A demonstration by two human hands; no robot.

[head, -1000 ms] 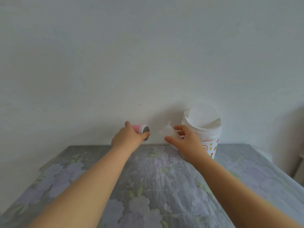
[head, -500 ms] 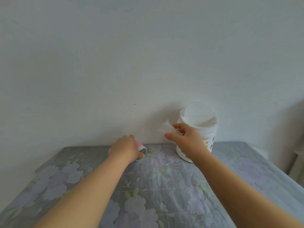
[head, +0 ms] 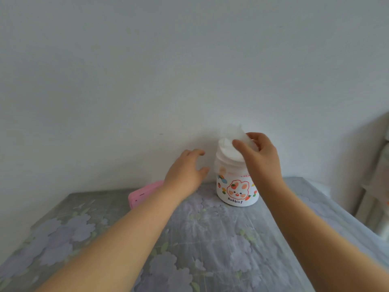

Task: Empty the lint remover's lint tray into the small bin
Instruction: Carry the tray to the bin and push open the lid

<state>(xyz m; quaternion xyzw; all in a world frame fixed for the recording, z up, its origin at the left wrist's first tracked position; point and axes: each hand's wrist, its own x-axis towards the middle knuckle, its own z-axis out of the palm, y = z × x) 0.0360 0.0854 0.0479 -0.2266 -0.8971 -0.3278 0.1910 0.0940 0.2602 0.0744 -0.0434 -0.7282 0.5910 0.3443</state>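
Observation:
The small white bin [head: 236, 186] with a rabbit picture stands at the back of the table against the wall. My right hand [head: 260, 157] holds the clear lint tray [head: 235, 133] right over the bin's lid; the tray is blurred. My left hand [head: 185, 173] hovers empty with fingers spread just left of the bin, apart from it. The pink lint remover [head: 143, 193] lies on the table behind my left forearm, partly hidden by it.
The table carries a grey cloth with purple flowers [head: 200, 239]. A plain white wall rises directly behind the bin. Pale furniture [head: 376, 186] stands beyond the table's right edge.
My left hand set the pink lint remover down on the table, let go and moved right toward the bin. My right hand carried the tray from beside the bin to above its lid.

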